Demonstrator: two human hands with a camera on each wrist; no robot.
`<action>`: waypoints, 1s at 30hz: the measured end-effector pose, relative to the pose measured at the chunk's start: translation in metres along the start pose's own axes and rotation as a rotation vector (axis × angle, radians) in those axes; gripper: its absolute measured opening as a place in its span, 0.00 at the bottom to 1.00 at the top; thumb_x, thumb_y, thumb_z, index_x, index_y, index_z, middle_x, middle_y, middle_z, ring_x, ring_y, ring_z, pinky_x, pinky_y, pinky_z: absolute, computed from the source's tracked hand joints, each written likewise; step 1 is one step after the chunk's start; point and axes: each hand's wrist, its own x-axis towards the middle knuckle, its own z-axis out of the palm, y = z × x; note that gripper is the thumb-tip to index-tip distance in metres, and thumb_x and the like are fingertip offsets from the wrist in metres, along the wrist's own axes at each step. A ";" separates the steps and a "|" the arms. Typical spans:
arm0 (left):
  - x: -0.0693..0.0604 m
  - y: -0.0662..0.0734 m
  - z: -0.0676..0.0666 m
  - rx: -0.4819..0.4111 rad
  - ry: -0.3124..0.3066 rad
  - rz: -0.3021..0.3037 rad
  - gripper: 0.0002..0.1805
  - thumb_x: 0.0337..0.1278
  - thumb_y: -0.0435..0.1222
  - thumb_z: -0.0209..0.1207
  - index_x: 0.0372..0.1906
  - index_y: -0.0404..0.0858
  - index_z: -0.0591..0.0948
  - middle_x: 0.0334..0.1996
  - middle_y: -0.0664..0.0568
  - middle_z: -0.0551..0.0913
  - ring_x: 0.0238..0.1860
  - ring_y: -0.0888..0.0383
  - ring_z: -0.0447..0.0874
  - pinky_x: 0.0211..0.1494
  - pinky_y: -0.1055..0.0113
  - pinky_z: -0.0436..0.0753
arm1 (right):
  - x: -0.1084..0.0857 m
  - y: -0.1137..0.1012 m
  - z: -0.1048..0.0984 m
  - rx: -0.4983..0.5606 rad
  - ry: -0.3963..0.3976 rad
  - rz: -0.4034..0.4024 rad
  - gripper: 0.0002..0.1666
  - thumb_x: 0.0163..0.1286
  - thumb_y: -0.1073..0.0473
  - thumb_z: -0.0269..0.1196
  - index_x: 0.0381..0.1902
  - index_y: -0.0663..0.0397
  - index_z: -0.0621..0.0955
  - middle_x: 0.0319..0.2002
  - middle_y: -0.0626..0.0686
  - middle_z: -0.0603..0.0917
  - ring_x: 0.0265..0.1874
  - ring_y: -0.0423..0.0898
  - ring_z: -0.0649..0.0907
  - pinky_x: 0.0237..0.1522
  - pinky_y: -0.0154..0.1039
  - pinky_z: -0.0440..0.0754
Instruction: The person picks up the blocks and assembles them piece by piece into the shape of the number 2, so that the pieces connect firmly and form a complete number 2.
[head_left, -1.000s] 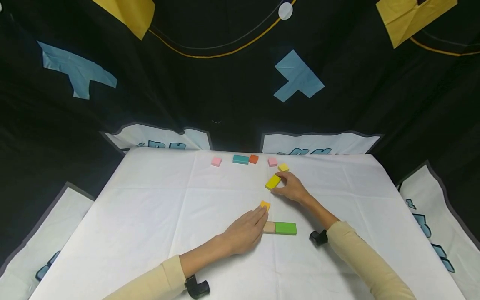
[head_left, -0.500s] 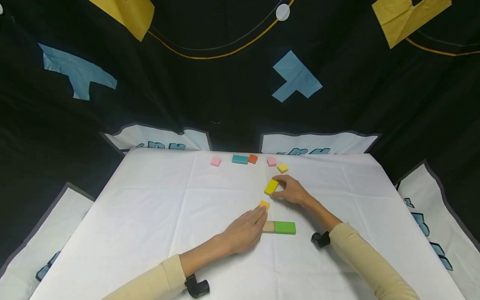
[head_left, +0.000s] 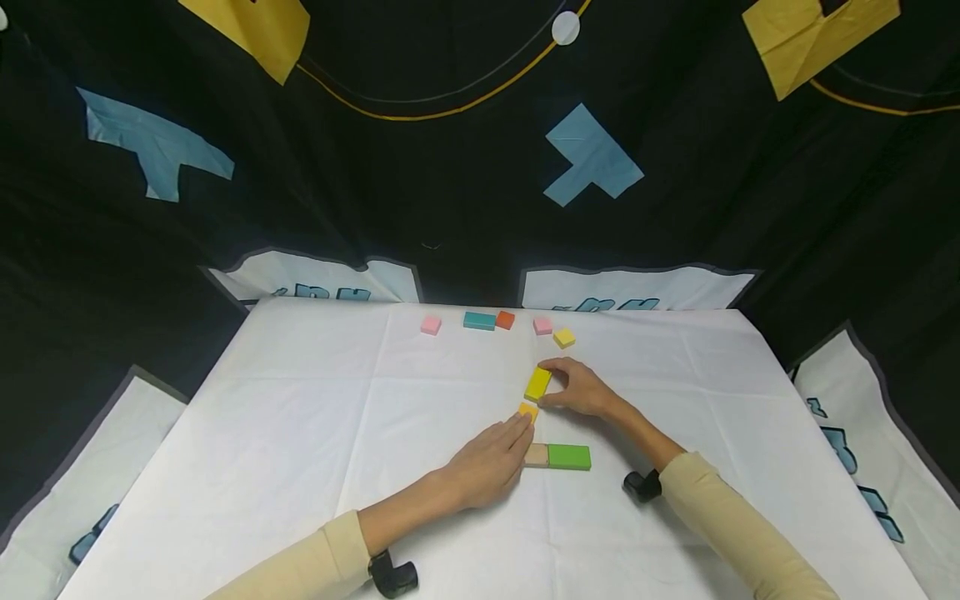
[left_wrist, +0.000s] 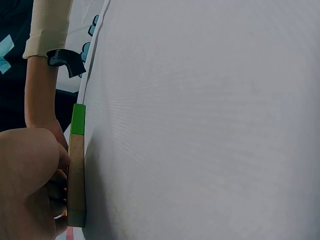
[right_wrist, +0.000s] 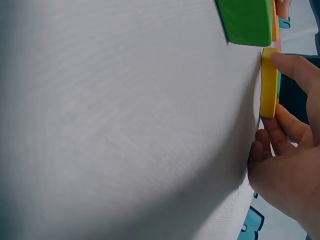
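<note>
My right hand (head_left: 581, 387) pinches a long yellow block (head_left: 537, 383) between thumb and fingertips, low over the white cloth. In the right wrist view the thumb is at one end of this yellow block (right_wrist: 269, 82), the fingers at the other. My left hand (head_left: 483, 462) lies palm down, fingers straight, its fingertips touching a small orange-yellow block (head_left: 528, 410). The held block's near end is close to that small block. A plain wooden block (head_left: 537, 455) lies partly hidden by the left hand, end to end with a green block (head_left: 569, 457).
Along the table's far edge lie a pink block (head_left: 431, 325), a teal block (head_left: 479, 321), a red-orange block (head_left: 506, 320), another pink block (head_left: 542, 326) and a pale yellow block (head_left: 564, 337). A black curtain (head_left: 450, 192) hangs behind the white-covered table (head_left: 262, 442).
My right hand has drawn the long yellow block nearer and slightly left, away from the pale yellow block and towards the orange-yellow one. My left hand has stayed in place.
</note>
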 end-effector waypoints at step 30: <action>0.000 0.000 0.001 -0.020 -0.008 -0.017 0.28 0.78 0.40 0.44 0.74 0.29 0.64 0.76 0.41 0.57 0.76 0.48 0.53 0.75 0.58 0.60 | -0.002 0.003 -0.001 -0.001 -0.060 -0.019 0.41 0.55 0.54 0.77 0.67 0.54 0.76 0.69 0.60 0.71 0.69 0.59 0.66 0.71 0.56 0.61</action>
